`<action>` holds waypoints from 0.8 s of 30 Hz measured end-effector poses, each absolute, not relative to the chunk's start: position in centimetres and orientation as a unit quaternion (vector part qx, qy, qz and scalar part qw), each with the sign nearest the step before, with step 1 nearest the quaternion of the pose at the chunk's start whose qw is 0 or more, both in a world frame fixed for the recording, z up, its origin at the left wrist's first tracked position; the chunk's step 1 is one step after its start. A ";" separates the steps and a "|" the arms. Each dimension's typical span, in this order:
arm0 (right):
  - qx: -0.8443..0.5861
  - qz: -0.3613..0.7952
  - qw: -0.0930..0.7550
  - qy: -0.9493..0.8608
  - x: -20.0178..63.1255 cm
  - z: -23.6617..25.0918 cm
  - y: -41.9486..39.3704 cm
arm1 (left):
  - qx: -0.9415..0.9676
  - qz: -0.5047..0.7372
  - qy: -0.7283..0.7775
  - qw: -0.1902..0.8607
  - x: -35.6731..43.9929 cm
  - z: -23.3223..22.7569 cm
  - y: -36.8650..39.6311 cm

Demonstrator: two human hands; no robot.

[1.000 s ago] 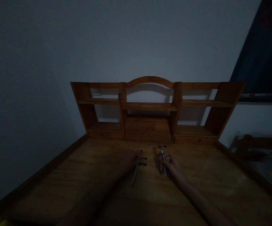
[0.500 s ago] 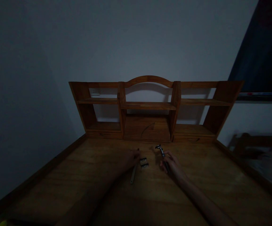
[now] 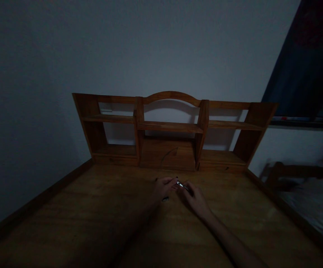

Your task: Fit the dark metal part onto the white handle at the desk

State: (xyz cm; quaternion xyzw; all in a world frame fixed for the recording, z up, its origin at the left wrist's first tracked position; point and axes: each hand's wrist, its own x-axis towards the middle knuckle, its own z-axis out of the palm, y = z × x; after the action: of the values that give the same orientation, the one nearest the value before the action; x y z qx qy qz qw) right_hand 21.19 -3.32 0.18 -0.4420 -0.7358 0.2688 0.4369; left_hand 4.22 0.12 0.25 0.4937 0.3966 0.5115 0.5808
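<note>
A razor (image 3: 180, 184) with a shiny metal neck is in my right hand (image 3: 193, 195), whose fingers are closed round its dark handle. My left hand (image 3: 164, 187) meets it from the other side, fingertips pinched at the head end. Those fingers mostly cover the razor's head. Just below my left hand, a small dark razor cartridge (image 3: 165, 199) lies on the wooden desk (image 3: 178, 230). A small dark tip (image 3: 156, 179) shows beyond the left hand; what it belongs to is hidden.
At the back of the desk stands a wooden shelf unit (image 3: 170, 127) against the pale wall (image 3: 150, 48). Raised wooden edges (image 3: 284, 208) run along the desk's sides. On the right are a dark curtain (image 3: 303, 74) and light bedding (image 3: 317, 201).
My left hand has moved right and up to the razor's head, and the razor has tipped lower toward it. One cartridge and the pale slim handle are now out of sight. The view has shifted slightly.
</note>
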 end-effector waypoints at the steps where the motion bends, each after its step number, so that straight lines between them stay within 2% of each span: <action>1: -0.445 0.260 0.430 -0.741 21.3 0.1 -3.3 | 0.492 0.507 0.402 0.582 4.3 -0.1 0.0; 7: -0.451 0.221 0.409 -0.762 21.4 0.3 -3.6 | 0.483 0.495 0.390 0.607 3.6 -0.5 -1.1; 12: -0.449 0.237 0.416 -0.754 21.4 0.8 -4.0 | 0.471 0.505 0.361 0.627 3.4 -0.8 -1.0; 15: -0.428 0.288 0.431 -0.741 21.4 0.8 -3.9 | 0.456 0.515 0.342 0.640 3.3 -1.5 -0.6; 21: -0.389 0.464 0.449 -0.657 21.1 0.0 -3.1 | 0.443 0.507 0.311 0.671 3.6 -1.9 -0.6; 24: -0.375 0.495 0.449 -0.642 21.0 0.0 -3.2 | 0.439 0.515 0.295 0.675 3.8 -1.6 -0.9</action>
State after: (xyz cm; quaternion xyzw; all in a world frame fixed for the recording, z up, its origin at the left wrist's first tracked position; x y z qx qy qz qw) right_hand 21.04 -3.18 -0.03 -0.3749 -0.6424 0.4950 0.4492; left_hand 3.75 -0.88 -1.60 0.4391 0.2946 0.5152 0.6746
